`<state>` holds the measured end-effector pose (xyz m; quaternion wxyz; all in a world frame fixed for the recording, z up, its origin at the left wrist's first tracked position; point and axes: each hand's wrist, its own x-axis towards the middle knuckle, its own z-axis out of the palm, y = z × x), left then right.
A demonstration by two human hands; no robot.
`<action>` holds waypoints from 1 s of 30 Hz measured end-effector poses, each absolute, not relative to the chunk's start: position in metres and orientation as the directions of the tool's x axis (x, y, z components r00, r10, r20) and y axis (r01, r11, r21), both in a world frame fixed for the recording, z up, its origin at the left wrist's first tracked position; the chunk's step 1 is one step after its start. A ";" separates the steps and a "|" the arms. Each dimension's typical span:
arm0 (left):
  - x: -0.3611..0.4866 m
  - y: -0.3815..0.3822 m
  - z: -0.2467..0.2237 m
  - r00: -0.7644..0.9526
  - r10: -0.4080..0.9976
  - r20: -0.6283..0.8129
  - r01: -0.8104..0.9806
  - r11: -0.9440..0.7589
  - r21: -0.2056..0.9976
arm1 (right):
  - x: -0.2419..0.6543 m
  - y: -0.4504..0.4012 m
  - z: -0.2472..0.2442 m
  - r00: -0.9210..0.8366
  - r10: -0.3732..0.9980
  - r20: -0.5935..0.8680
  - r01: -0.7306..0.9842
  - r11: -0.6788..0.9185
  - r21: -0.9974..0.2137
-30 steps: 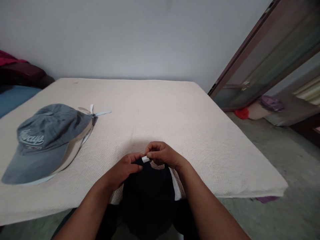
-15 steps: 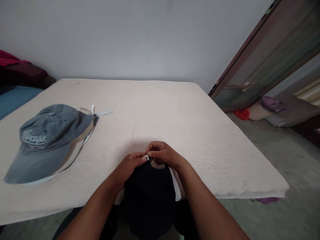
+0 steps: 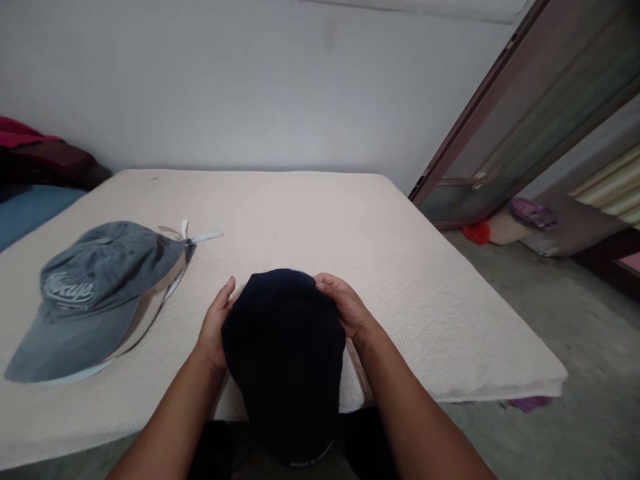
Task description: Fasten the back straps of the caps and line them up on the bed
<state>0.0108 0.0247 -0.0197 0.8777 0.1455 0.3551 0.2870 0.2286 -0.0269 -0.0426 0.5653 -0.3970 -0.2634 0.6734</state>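
A dark navy cap (image 3: 285,353) is held between my two hands at the near edge of the bed, its crown upward and its brim toward me. My left hand (image 3: 216,328) supports the cap's left side, thumb raised apart and the other fingers hidden behind the fabric. On the far right side, my right hand (image 3: 347,305) grips the cap's edge with its fingers curled around it. To the left, a grey-blue cap with white lettering (image 3: 100,287) rests over a beige cap (image 3: 153,308), with straps sticking out at the back.
A pale textured cover (image 3: 300,220) lies over the bed, which stands against a grey wall (image 3: 240,87). Dark red and blue items (image 3: 40,173) sit at the far left. A door frame (image 3: 475,107) and a red item (image 3: 476,232) on the floor are at right.
The navy cap has been turned and lifted so its crown faces up. My hands have left the strap at its back opening and moved apart to its two sides.
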 end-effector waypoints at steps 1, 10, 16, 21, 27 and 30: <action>0.013 0.021 -0.020 0.603 0.593 -0.534 -0.367 0.800 0.474 | 0.232 -0.025 -0.042 0.035 0.971 -0.235 -0.565 -0.174 -0.806; 0.025 -0.011 -0.035 0.736 0.505 -0.450 -0.224 0.810 0.542 | 0.249 -0.024 -0.046 0.314 0.918 -0.243 -0.548 -0.034 -0.836; 0.020 -0.002 -0.042 0.685 0.613 -0.394 -0.428 0.776 0.464 | 0.245 -0.025 -0.051 0.224 0.935 -0.276 -0.638 -0.073 -0.767; 0.007 0.025 -0.051 0.350 0.853 -0.386 -0.711 0.511 0.484 | 0.242 -0.037 -0.055 -0.095 0.956 -0.278 -0.669 -0.268 -0.694; -0.014 0.046 -0.058 0.331 0.908 -0.256 -0.787 0.416 0.455 | 0.234 -0.064 -0.067 -0.306 0.906 -0.293 -0.646 -0.424 -0.635; -0.013 0.050 -0.064 0.372 0.895 -0.247 -0.808 0.444 0.388 | 0.231 -0.070 -0.077 -0.260 0.919 -0.298 -0.725 -0.389 -0.569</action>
